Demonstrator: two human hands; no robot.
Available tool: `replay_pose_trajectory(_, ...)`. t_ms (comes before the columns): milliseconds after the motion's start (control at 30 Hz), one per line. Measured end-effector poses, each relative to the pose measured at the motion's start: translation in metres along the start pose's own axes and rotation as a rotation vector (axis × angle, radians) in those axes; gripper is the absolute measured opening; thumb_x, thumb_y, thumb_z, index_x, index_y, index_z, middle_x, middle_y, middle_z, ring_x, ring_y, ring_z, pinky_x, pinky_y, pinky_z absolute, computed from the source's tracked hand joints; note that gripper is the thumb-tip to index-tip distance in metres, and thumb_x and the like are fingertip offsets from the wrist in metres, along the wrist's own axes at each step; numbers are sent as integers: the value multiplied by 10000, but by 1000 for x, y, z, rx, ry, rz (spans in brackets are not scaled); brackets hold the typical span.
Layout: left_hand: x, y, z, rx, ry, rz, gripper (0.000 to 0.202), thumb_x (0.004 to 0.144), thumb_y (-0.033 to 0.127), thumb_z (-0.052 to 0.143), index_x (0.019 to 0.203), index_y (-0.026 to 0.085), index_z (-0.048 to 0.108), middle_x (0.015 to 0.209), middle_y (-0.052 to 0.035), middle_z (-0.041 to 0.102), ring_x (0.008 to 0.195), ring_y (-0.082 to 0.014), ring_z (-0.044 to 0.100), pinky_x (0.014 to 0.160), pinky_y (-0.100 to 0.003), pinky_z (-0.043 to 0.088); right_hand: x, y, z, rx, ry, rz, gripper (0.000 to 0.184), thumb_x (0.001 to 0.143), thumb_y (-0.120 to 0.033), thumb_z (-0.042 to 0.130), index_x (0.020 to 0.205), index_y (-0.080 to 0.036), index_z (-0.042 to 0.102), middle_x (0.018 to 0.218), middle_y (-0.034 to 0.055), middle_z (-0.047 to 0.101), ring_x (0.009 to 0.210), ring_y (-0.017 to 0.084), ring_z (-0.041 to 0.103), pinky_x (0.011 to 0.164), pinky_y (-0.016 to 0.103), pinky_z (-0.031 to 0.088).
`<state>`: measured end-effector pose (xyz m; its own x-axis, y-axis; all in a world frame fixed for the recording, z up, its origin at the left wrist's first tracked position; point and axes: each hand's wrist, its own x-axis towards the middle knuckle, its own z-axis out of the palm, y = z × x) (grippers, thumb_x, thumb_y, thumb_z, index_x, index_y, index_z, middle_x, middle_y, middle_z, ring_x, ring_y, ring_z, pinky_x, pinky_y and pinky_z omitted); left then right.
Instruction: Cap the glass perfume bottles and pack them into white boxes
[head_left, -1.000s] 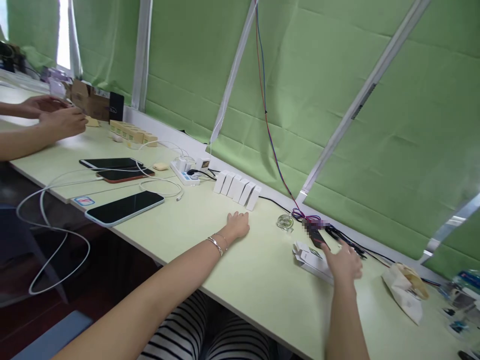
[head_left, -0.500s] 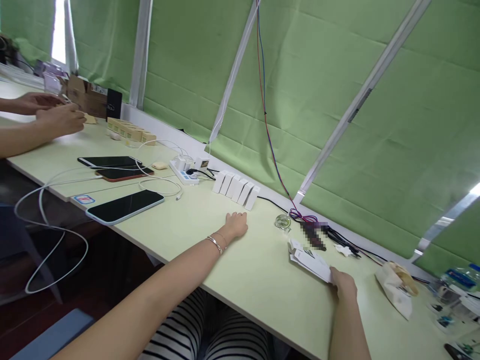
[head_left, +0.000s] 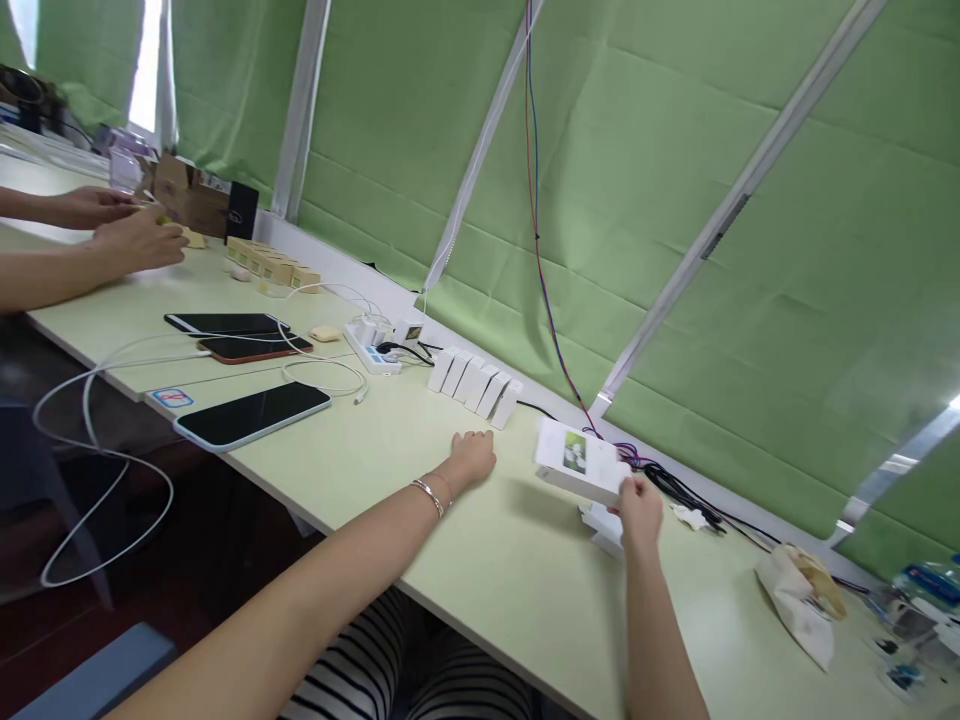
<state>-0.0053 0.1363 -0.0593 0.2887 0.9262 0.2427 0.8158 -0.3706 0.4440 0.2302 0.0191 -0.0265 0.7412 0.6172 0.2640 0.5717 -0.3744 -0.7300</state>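
My right hand point(head_left: 640, 508) pinches the right end of a small white carton point(head_left: 577, 462) with a green and white picture on its face. The carton is raised above the table, tilted. Below it, other flat white cartons or card pieces point(head_left: 602, 528) lie on the table, partly covered by the carton and hand. My left hand point(head_left: 472, 458) rests on the tabletop with fingers curled and no object visible in it. Just beyond it, a row of several white boxes point(head_left: 474, 386) stands on edge, leaning slightly.
Phones point(head_left: 255, 415) and white cables lie at the left, near a power strip point(head_left: 373, 352). A co-worker's hands point(head_left: 135, 235) are at the far left, by small yellow boxes point(head_left: 274, 262). Black cables point(head_left: 679, 488), a cloth pouch point(head_left: 799, 600) and clear containers point(head_left: 911, 630) lie to the right.
My right hand has lifted a white carton off the others and moved it up and left, towards the row. My left hand has stayed in place.
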Motion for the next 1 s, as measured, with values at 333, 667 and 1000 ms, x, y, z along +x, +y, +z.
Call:
replay_pose_trajectory(333,19,-23,-17,-209,141,-71,284,896,301,516,1141,160,529,1154,-86,551,961,-194,577,811,-397,503,-51,-23,59,-160,-318,2,287,890,-314,519,1142,-178,535,1160,72,563,963,185,586,815,392,499)
replay_pose_trajectory(667,-17,25,-21,-69,-114,642,524,754,469,619,1230,273,515,1358,-22,474,1269,-229,385,1058,-317,275,-43,-19,59,-136,-463,-176,322,883,-310,531,1170,-164,511,1153,73,564,960,193,592,810,401,500)
replay_pose_trajectory(1000,-18,22,-9,132,-233,702,844,640,554,659,1351,236,334,1356,-108,453,1236,-301,392,1021,-386,238,-40,-18,61,-115,-581,-343,300,884,-315,530,1144,-166,533,1154,71,565,974,194,585,821,404,495)
